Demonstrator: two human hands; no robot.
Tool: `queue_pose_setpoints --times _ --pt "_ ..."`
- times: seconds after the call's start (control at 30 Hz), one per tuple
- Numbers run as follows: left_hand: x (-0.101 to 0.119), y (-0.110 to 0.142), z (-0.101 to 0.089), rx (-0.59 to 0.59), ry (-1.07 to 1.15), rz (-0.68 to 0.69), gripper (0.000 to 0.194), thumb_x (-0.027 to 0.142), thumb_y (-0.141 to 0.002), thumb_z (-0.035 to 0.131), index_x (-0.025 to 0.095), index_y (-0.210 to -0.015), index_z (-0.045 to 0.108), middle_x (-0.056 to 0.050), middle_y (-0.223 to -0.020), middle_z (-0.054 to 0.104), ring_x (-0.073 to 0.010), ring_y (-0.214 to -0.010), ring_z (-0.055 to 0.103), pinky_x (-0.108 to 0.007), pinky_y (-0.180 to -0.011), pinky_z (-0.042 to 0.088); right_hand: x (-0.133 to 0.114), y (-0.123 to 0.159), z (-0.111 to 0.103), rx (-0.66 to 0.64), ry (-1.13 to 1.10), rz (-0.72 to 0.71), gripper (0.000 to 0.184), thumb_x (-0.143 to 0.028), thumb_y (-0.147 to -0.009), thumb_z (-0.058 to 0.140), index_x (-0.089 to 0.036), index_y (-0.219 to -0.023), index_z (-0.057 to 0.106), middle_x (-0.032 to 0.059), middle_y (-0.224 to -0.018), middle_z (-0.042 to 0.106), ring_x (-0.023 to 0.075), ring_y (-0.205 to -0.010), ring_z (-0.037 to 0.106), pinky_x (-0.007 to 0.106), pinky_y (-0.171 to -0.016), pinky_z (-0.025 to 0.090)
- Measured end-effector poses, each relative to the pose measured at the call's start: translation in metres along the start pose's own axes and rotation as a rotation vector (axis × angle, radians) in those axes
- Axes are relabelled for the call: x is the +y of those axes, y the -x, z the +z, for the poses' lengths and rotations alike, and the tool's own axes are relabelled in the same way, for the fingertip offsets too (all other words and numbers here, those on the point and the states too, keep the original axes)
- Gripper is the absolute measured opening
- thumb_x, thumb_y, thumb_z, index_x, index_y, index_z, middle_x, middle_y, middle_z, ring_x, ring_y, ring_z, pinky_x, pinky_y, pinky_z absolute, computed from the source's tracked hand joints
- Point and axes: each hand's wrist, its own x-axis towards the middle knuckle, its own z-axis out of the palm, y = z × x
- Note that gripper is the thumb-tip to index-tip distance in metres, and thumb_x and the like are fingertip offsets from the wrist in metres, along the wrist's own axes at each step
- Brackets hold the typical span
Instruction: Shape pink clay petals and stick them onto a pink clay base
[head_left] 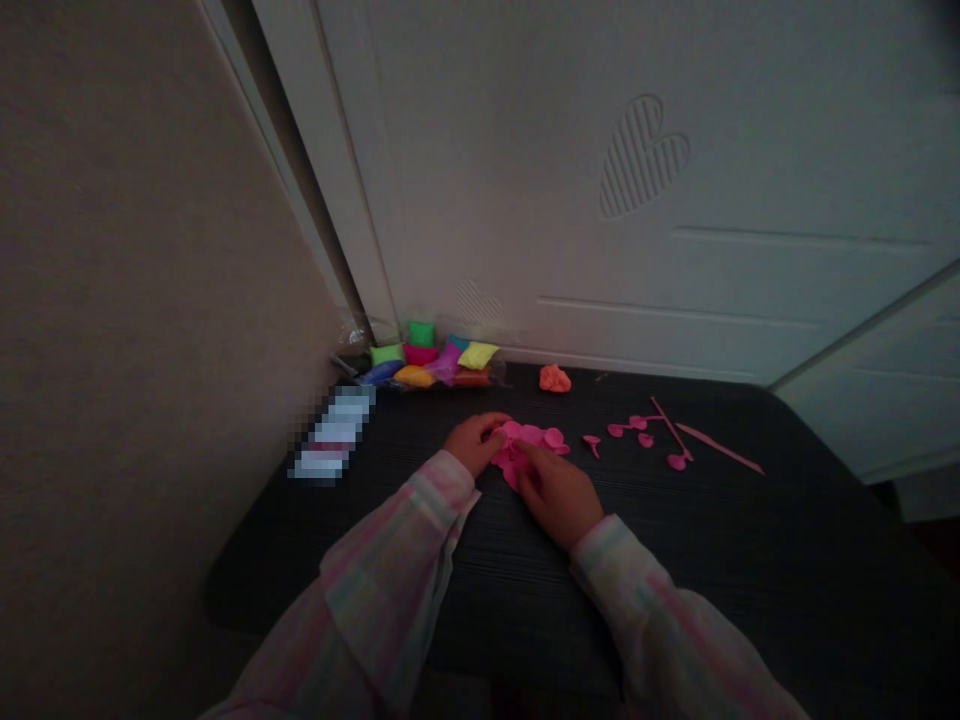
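A bright pink modelling clay piece (531, 436) with rounded, petal-like lobes lies on the dark table between my hands. My left hand (475, 444) curls its fingers around the left edge of the clay, with thumb and forefinger at the rim. From the right, my right hand (564, 496) presses bent fingertips onto the middle of the same piece. Its fingertips partly hide the clay's centre. Just right of the clay lies a small forked pink clay bit (592, 445).
Flat pink clay rounds (645, 440), a thin pink rod (670, 426) and a pink knife-like tool (721, 448) lie to the right. An orange clay lump (555, 378) sits behind. Colourful clay packets (416, 376) and a blurred-out card (334, 434) are at left. A white panel (525, 200) stands behind.
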Motion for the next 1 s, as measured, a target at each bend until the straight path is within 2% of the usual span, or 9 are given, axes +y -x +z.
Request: queue_pose_setpoints --times 0.2,0.5,0.83,1.0 --pt "-0.0011 -0.0014 -0.0004 -0.012 0.029 -0.016 0.029 0.022 -0.069 0.041 0.015 -0.095 0.052 -0.005 -0.091 0.057 -0.0142 -0.083 0.052 -0.027 -0.077 0.040 -0.0006 0.0000 0.0007 -0.017 0.024 0.027 0.037 -0.025 -0.074 0.034 -0.020 -0.110 0.040 0.0052 -0.098 0.054 0.0158 -0.084 0.052 0.026 -0.072 0.037" --pt "-0.0017 -0.0011 -0.0008 0.005 0.041 -0.001 0.026 0.020 -0.068 0.042 0.015 -0.091 0.053 -0.003 -0.086 0.058 -0.0142 -0.082 0.052 -0.027 -0.076 0.040 -0.0040 -0.0002 -0.0014 -0.032 0.049 0.050 0.038 -0.027 -0.075 0.033 -0.022 -0.112 0.038 0.0045 -0.095 0.055 0.0157 -0.081 0.052 0.025 -0.068 0.037" --pt "-0.0012 -0.0011 -0.0007 -0.002 0.067 -0.012 0.027 0.020 -0.068 0.043 0.014 -0.092 0.053 -0.004 -0.086 0.058 -0.0142 -0.081 0.052 -0.027 -0.075 0.040 -0.0021 0.0005 -0.0007 -0.015 0.040 0.011 0.037 -0.026 -0.075 0.034 -0.022 -0.111 0.039 0.0039 -0.095 0.055 0.0154 -0.081 0.052 0.025 -0.069 0.038" --pt "0.0024 0.0003 -0.0020 0.004 0.132 -0.033 0.033 0.018 -0.067 0.044 0.014 -0.099 0.050 -0.004 -0.085 0.058 -0.0125 -0.077 0.053 -0.025 -0.073 0.042 -0.0004 0.0009 -0.0013 -0.012 0.015 -0.004 0.036 -0.024 -0.074 0.034 -0.021 -0.110 0.040 0.0039 -0.097 0.055 0.0154 -0.083 0.052 0.026 -0.071 0.038"
